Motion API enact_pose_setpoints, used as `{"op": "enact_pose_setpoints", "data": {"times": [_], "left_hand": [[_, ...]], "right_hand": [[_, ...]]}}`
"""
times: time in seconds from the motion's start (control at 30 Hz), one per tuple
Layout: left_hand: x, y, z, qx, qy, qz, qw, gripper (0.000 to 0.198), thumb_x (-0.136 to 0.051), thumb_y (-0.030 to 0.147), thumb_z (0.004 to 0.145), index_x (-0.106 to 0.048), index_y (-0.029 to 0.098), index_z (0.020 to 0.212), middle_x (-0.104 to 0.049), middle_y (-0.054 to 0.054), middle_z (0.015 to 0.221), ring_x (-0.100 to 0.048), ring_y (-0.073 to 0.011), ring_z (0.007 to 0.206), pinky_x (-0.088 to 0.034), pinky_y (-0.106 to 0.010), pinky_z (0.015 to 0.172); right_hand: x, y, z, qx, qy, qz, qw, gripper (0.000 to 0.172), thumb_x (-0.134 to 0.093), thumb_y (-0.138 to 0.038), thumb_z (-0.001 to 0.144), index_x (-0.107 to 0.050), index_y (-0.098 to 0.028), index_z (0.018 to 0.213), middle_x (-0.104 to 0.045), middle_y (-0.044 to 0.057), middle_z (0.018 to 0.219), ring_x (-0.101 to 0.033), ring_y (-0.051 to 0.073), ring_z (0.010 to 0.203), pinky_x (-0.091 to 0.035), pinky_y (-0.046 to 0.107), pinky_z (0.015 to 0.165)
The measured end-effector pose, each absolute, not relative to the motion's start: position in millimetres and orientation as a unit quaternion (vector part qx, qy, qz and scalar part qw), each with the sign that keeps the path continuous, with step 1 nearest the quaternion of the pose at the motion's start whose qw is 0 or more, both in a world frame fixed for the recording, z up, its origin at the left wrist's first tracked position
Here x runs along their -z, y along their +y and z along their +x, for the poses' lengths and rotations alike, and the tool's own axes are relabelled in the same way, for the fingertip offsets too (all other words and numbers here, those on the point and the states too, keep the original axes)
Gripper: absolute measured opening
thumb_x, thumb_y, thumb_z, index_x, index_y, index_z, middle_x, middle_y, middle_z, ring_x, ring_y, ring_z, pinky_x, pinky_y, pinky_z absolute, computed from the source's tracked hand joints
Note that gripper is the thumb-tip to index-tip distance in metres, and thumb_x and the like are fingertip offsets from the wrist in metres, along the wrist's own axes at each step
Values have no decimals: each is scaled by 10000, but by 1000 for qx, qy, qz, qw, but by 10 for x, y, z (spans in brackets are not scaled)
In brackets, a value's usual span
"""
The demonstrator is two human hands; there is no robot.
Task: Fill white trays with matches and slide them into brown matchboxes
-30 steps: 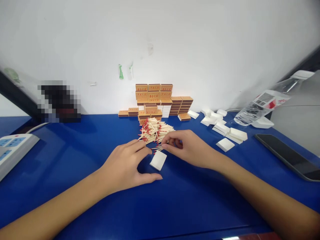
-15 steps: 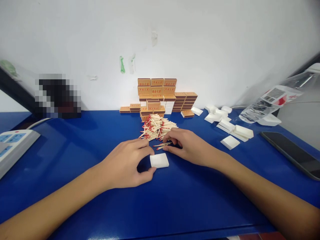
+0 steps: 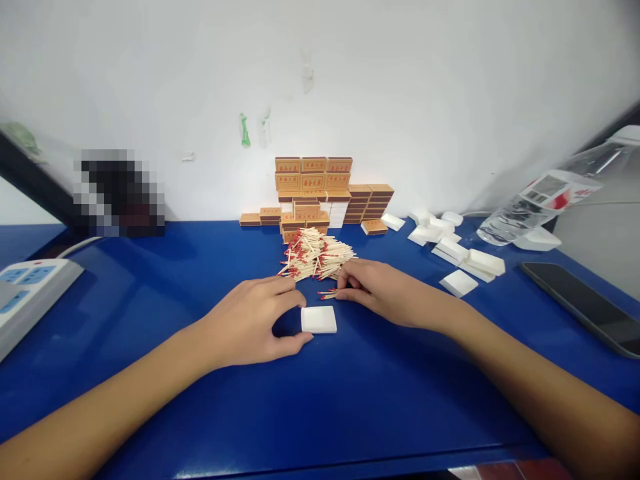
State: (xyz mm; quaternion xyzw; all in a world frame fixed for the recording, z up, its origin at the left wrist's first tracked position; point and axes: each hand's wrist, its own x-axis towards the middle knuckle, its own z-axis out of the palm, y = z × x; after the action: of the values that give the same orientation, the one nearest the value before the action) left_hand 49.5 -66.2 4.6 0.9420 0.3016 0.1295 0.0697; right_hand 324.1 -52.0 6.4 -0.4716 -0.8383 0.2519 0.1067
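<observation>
A small white matchbox tray (image 3: pixel 319 319) lies flat on the blue table (image 3: pixel 350 400). My left hand (image 3: pixel 250 320) rests beside it, thumb and fingertips touching its left edge, fingers curled. My right hand (image 3: pixel 380 290) is just behind the tray, fingertips pinched on a few red-tipped matches (image 3: pixel 328 294) at the near edge of the loose match pile (image 3: pixel 315 257).
Stacked orange matchboxes (image 3: pixel 320 193) stand against the white wall. Several empty white trays (image 3: pixel 457 257) lie at the right, with a lying water bottle (image 3: pixel 540 203) and a dark phone (image 3: pixel 585 303). A white power strip (image 3: pixel 25 293) sits at the left edge.
The white tray was turned square and drawn toward my left hand, whose thumb now touches it. My right hand shifted slightly right, gathering matches near the pile. The view tilted down a little.
</observation>
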Motion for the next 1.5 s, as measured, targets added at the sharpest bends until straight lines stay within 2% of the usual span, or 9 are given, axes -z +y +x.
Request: {"op": "enact_pose_setpoints", "data": {"times": [0.43,0.63,0.9,1.03,1.17,1.3,1.5], "left_hand": [[-5,-647,481,-136,293,944,57,290,-688,446,956,-712,187,1084,-685,-24,939,-654,-198,821,-471,-335,686],[8,-654,504,-149,309,937,65,259,-699,436,949,-711,197,1048,-697,-14,950,-667,-200,857,-496,-334,726],[41,-665,525,-158,300,940,48,281,-685,456,957,-681,175,967,-667,-20,899,-643,-198,824,-471,-335,686],[42,-661,513,-159,295,941,45,287,-669,460,972,-684,175,1004,-667,-22,909,-643,-194,824,-469,-332,694],[27,-654,514,-157,299,940,46,278,-690,458,960,-699,189,1030,-677,-17,916,-651,-193,830,-468,-328,693],[21,-651,520,-157,292,942,49,278,-693,448,960,-710,181,1039,-677,-21,915,-653,-194,826,-479,-329,698],[24,-652,514,-157,287,944,42,281,-675,446,972,-707,176,1042,-680,-32,931,-655,-197,821,-476,-328,683]], "right_hand": [[-151,-520,3280,-220,-849,-477,63,189,-540,-307,1061,-594,-192,921,-673,67,963,-574,200,832,-395,323,731],[-285,-657,3239,-192,-865,-453,98,176,-557,-315,1073,-586,-196,947,-680,58,1015,-614,194,866,-425,305,728],[-175,-909,2860,-28,-901,-432,19,118,-585,-242,1057,-643,-150,1011,-689,107,1068,-674,223,820,-411,331,646],[-183,-875,2923,-89,-909,-403,61,120,-575,-258,1065,-643,-160,1079,-689,86,1084,-674,206,858,-448,323,702],[-265,-799,3094,-140,-899,-400,109,80,-604,-246,1041,-642,-193,995,-688,45,1012,-635,182,841,-432,303,712],[-289,-766,3152,-174,-895,-399,95,70,-644,-207,995,-648,-198,926,-680,27,945,-606,169,812,-410,294,702],[-260,-800,3104,-188,-895,-397,81,114,-593,-233,1031,-629,-197,929,-681,29,952,-593,163,776,-394,298,680]]}}
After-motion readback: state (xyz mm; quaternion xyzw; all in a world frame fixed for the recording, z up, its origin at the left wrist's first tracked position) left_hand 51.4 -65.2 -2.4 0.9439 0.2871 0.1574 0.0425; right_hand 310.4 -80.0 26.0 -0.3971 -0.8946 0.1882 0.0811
